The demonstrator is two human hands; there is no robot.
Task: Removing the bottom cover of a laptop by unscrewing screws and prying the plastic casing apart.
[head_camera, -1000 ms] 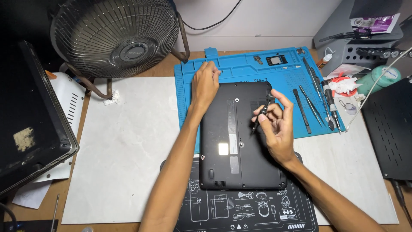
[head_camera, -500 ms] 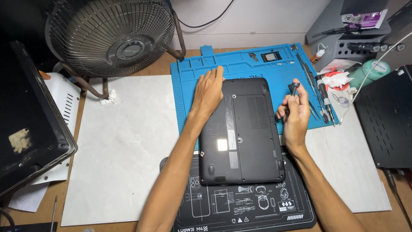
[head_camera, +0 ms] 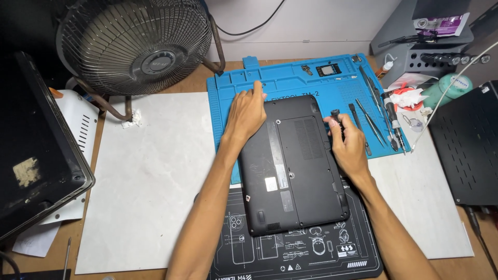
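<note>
Since before, right hand [head_camera: 348,142] dropped to one laptop's [head_camera: 293,166] edge — gripping, seemingly, one screwdriver [head_camera: 335,115]; left hand [head_camera: 248,113] flat, released.

screwdriver [head_camera: 335,115]: mostly hidden in right hand [head_camera: 348,148], only dark top shows
laptop [head_camera: 293,166]: top-left corner covered by left hand [head_camera: 246,115]
fan [head_camera: 136,45]: top cut off by frame edge
black mat [head_camera: 295,254]: lower edge cut off, middle hidden under laptop
small parts on blue mat [head_camera: 290,83]: too small to tell
left monitor [head_camera: 36,150]: cut off at left edge
</note>
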